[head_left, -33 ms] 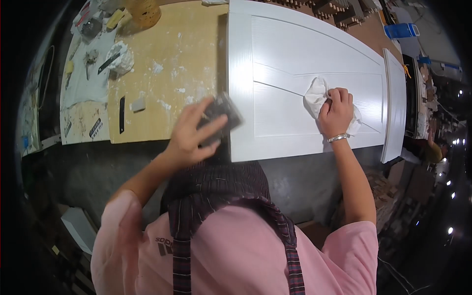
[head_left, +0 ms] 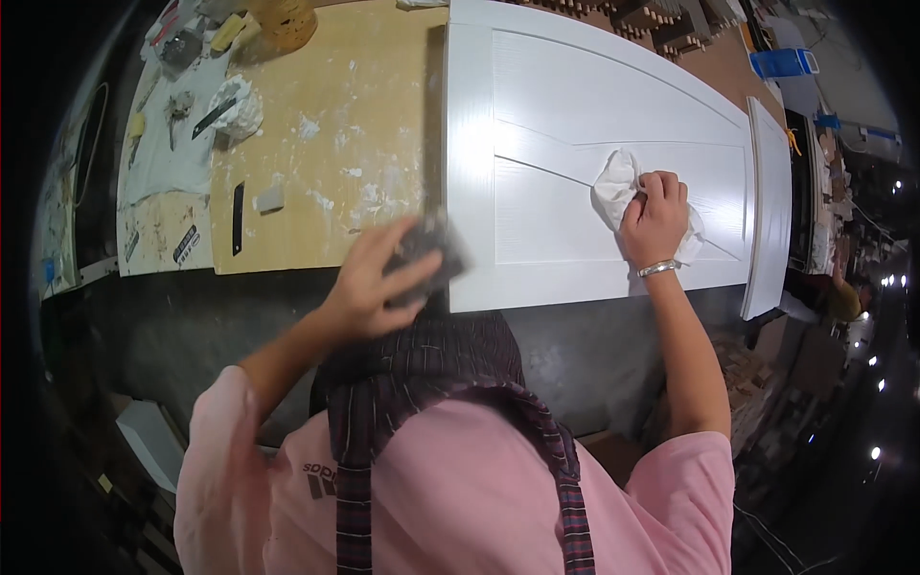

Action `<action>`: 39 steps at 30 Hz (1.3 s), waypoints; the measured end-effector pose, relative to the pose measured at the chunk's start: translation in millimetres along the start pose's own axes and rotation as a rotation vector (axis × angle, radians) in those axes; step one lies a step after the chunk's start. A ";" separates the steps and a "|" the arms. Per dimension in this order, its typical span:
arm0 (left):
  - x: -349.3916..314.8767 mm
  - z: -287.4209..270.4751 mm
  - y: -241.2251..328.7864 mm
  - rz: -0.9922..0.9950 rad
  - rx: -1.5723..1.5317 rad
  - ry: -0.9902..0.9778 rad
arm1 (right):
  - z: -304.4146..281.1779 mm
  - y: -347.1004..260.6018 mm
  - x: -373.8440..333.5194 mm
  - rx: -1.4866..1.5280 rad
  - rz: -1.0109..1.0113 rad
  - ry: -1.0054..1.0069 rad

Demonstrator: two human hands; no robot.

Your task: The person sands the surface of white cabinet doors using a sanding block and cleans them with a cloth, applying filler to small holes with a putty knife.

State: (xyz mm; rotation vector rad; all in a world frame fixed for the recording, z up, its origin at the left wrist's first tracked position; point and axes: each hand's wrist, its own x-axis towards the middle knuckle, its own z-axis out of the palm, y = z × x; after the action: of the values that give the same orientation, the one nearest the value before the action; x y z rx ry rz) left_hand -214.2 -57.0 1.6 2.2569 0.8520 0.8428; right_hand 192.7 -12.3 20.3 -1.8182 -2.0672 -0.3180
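My left hand point(head_left: 369, 278) grips a dark grey sanding block point(head_left: 433, 251), both smeared by motion. The block is at the left edge of a white panelled door point(head_left: 537, 86), near its front corner. My right hand point(head_left: 657, 218) is closed on a crumpled white cloth point(head_left: 615, 182), which rests on the door's face. The fingers hide part of the cloth.
Left of the door lies a paint-spotted yellowish board point(head_left: 326, 134). On it are a dark flat blade point(head_left: 239, 218), a small pale block point(head_left: 270, 198) and a white lump of putty point(head_left: 240, 110). Another white panel point(head_left: 767, 211) stands at the right; a blue container point(head_left: 781, 63) is beyond.
My left hand has shifted a little toward me along the door's left edge with the sanding block. My right hand and the cloth stay in place.
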 end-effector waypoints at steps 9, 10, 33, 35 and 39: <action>-1.7 -8.8 26.6 -0.049 0.050 0.091 | -0.3 1.2 -1.5 -0.038 -0.015 0.023; -7.1 -3.5 26.0 -0.012 0.026 0.028 | 1.0 0.2 -1.0 -0.034 -0.024 0.035; 124.0 -31.2 3.4 0.139 0.391 -0.140 | -4.0 -0.2 -2.7 -0.017 0.062 0.007; 130.6 -30.3 16.7 0.220 0.369 -0.229 | 1.0 6.1 -7.5 -0.033 0.023 0.064; 132.9 -28.0 8.3 0.215 0.362 -0.300 | 0.4 3.4 -8.3 -0.020 0.070 0.037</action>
State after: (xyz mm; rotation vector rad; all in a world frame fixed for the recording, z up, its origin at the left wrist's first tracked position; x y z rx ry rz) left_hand -152.0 41.8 71.5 2.7415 0.6703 0.4426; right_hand 196.9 -19.2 16.3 -1.8770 -1.9774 -0.3516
